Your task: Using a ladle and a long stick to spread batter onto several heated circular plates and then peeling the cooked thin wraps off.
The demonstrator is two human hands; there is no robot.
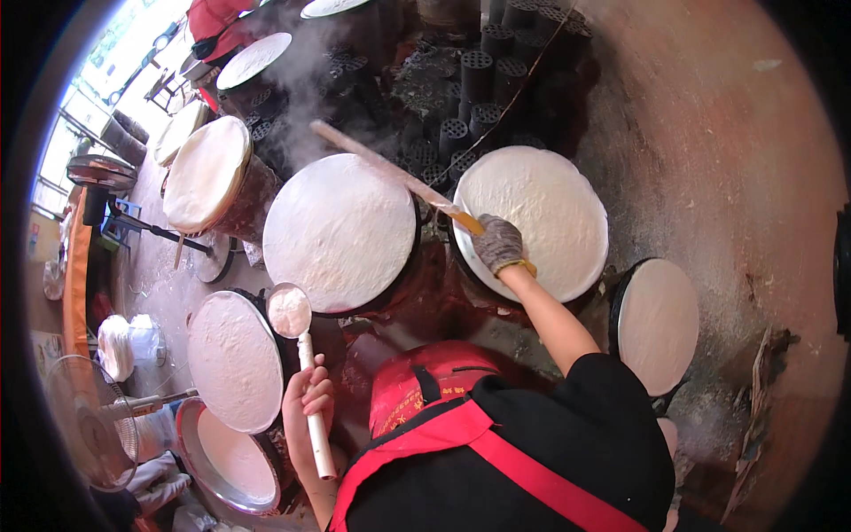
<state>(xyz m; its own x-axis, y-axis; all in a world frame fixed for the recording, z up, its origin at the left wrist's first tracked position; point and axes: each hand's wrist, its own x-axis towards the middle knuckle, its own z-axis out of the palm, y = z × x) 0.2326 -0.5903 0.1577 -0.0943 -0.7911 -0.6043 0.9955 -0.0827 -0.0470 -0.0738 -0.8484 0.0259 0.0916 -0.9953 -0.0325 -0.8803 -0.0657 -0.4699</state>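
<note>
My bare left hand (310, 395) is closed round the white tubular handle of a ladle (289, 311), whose round bowl holds a pale, wet-looking batter. The ladle is upright beside a round griddle (232, 363) coated in a white layer. My right hand (499, 244), in a grey knit glove with a yellow cuff, grips a long wooden stick (381, 164) with a yellowish section near the glove. The stick slants up and left, over the gap between two white-coated griddles (337, 239) (554, 208). The gloved hand is over the right one of them.
A metal basin (184, 434) of pale batter stands at lower left. More white-coated round griddles (208, 173) (656, 328) surround me. Stacked black perforated coal cylinders (477, 75) stand ahead, amid steam. Fans (97, 173) (89, 426) are at left. A person in red (213, 27) is at upper left.
</note>
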